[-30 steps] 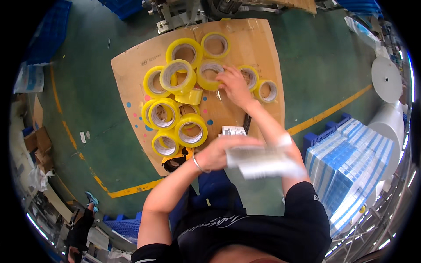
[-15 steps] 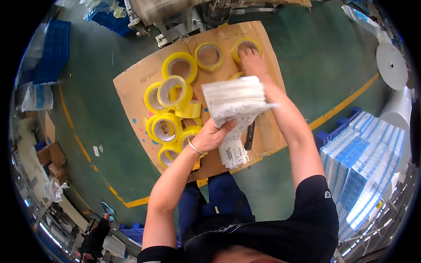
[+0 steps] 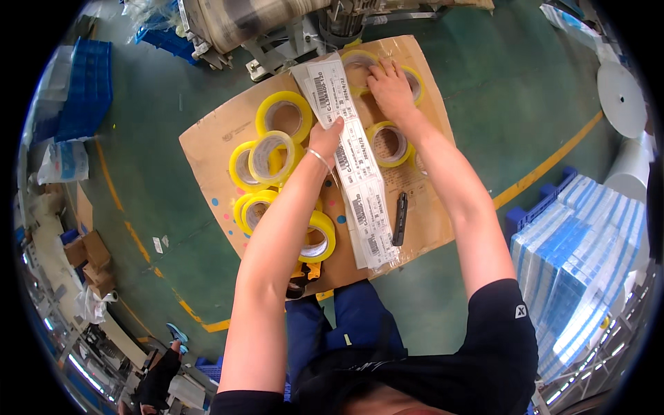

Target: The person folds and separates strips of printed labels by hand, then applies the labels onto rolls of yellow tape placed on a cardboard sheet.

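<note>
Label strip (image 3: 353, 159): long white strip of printed stickers, lifted by its upper part, lower end trailing over the cardboard sheet (image 3: 221, 138).
Left hand (image 3: 325, 138): fingers pinch the strip's edge, seemingly to keep it off the rolls.
Right hand (image 3: 391, 86): fingers spread, pressing flat on a yellow tape roll (image 3: 360, 66) at the sheet's far edge, apparently steadying it.
Other rolls: one (image 3: 389, 143) just beside the right wrist; a cluster (image 3: 273, 155) left of the strip.
Black pen-like tool (image 3: 400, 219): lies on the cardboard, right of the strip.
Floor (image 3: 159, 228): green, carrying the cardboard.
</note>
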### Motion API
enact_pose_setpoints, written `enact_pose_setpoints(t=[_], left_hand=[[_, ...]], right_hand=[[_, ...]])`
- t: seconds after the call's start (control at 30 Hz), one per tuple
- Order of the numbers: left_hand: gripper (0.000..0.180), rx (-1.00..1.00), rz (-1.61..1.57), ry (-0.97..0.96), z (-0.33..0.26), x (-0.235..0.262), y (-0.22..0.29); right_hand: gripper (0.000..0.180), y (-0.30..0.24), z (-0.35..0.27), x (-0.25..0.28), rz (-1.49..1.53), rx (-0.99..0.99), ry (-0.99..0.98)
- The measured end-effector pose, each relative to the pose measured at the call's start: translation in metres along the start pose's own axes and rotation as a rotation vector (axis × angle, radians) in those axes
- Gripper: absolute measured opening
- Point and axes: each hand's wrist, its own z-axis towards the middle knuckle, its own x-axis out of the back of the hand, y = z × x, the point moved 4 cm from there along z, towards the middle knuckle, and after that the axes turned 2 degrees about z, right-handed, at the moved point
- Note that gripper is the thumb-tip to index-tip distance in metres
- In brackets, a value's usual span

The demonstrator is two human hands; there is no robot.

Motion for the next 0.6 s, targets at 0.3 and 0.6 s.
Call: enact_pose_setpoints(t=[0.3, 0.6], left_hand=[[0.030, -0.280, 0.476, 0.411, 0.048, 0.006, -0.009], [0.056, -0.271, 0.802, 0.650, 0.024, -0.022, -0.004]], right_hand=[[0.032, -0.044, -0.035, 0.022, 0.666, -0.081, 0.186], [0.036, -0.071, -0.077, -0.010, 0.364, -0.062, -0.068]])
